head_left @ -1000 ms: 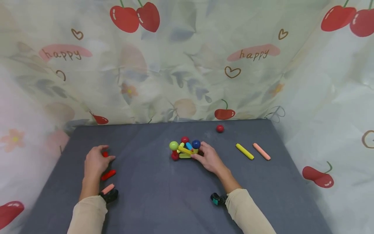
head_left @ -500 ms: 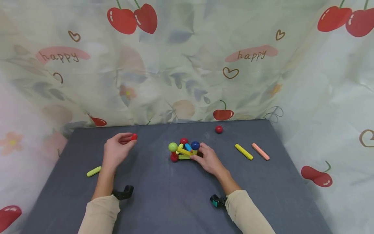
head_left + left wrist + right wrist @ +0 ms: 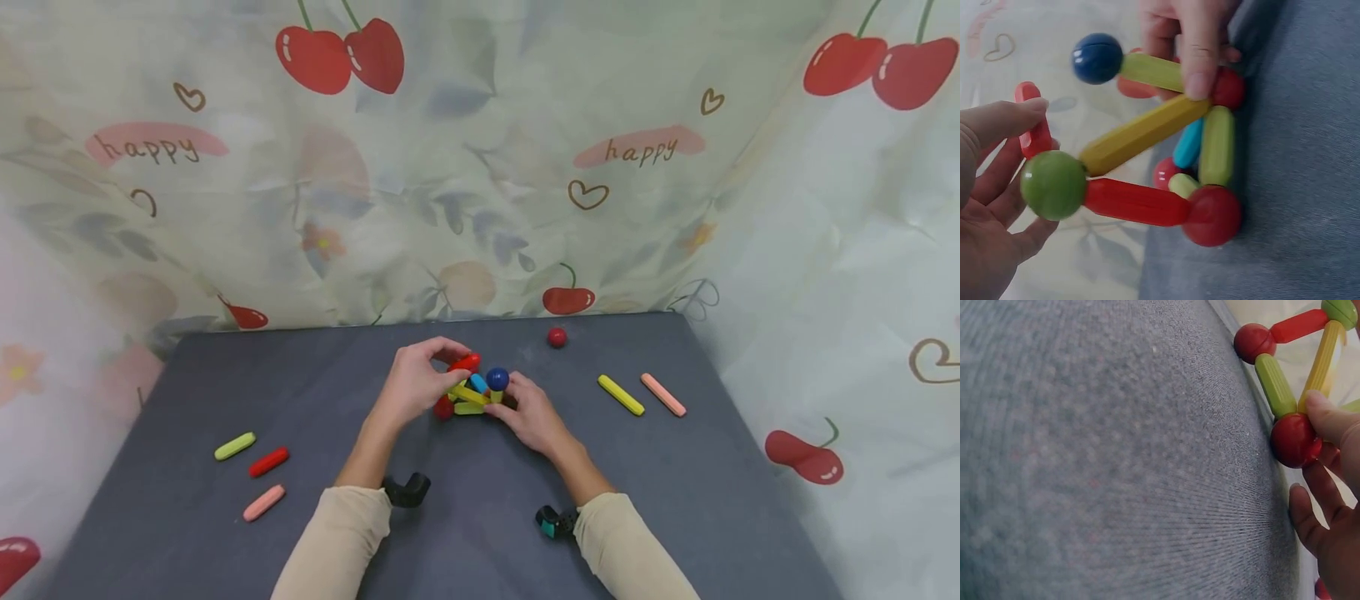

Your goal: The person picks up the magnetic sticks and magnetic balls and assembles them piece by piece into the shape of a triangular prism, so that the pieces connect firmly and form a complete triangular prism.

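A small frame of toy magnetic rods and balls stands on the table. My left hand point(image 3: 416, 383) pinches a red magnetic rod point(image 3: 1036, 122) close beside the green ball point(image 3: 1054, 185), which it hides in the head view. From the green ball an upright red rod point(image 3: 1138, 202) runs down to a red ball point(image 3: 1212, 215). A slanted yellow rod point(image 3: 1144, 134) crosses the near side. My right hand point(image 3: 536, 417) grips the frame's lower right corner, its thumb on the yellow rod's end by a red ball point(image 3: 1295, 439). Above that hand a blue ball point(image 3: 497, 379) tops a light green rod point(image 3: 1154, 72).
Loose on the left lie a light green rod point(image 3: 236, 446), a red rod point(image 3: 268, 462) and a pink rod point(image 3: 264, 503). To the right are a yellow rod point(image 3: 621, 395) and a pink rod point(image 3: 663, 395). A red ball point(image 3: 557, 337) sits near the back edge, before the curtain point(image 3: 420, 208).
My left hand has picked up a red rod from the left side and carried it right to the frame. The right hand keeps its grip at the frame's corner.
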Motion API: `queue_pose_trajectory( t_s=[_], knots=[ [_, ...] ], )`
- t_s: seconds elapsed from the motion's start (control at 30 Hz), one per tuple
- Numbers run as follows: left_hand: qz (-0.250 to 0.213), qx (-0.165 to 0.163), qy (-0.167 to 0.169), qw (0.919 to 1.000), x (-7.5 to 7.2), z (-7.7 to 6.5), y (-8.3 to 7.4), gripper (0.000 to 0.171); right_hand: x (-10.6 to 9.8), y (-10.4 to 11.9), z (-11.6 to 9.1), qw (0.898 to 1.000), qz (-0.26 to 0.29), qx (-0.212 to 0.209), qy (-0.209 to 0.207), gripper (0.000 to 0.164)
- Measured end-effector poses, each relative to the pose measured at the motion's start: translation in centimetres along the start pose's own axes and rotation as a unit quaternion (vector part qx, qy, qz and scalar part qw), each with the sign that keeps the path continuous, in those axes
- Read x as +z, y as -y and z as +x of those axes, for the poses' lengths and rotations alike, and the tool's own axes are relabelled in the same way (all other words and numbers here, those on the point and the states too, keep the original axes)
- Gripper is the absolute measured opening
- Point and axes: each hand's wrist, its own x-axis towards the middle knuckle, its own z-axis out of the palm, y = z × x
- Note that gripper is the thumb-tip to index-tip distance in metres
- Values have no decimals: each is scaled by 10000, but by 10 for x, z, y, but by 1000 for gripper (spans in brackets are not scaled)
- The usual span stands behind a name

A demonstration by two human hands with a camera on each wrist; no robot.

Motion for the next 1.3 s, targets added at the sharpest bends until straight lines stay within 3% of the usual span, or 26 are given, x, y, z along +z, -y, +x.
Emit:
queue_pose_trajectory(
  t_s=[0.43,0.6,0.7,0.77,0.87,0.93,1.0,1.07,1.17,1.3],
  knots=[
    [705,-148,319,9969,14,-3,-3,21,-2,-2,-2,10000,-75,16,13,14],
    [892,52,293,9956,19,-5,-1,21,-4,-1,-2,10000,-8,25,0,15],
    [999,243,104,9947,19,-8,1,31,-3,0,-1,10000,-38,17,10,16],
    [965,46,-209,9951,18,-15,2,43,-3,1,-1,9999,-125,28,48,16],
    [772,-874,-616,9913,18,-32,4,58,-1,4,-2,9995,-239,158,102,17],
    [663,-1575,-607,9834,22,-43,8,62,0,6,-2,9989,-338,308,68,17],
    [666,-1993,-348,9770,29,-52,12,65,1,10,-4,9980,-433,453,-46,17],
    [731,-2059,-70,9758,37,-57,17,69,1,14,-6,9972,-510,530,-158,18],
    [669,-1881,-55,9798,47,-59,24,74,1,20,-10,9963,-621,583,-68,22],
    [616,-1602,-160,9850,55,-54,31,89,-10,25,-15,9955,-376,538,691,26]
  ],
)
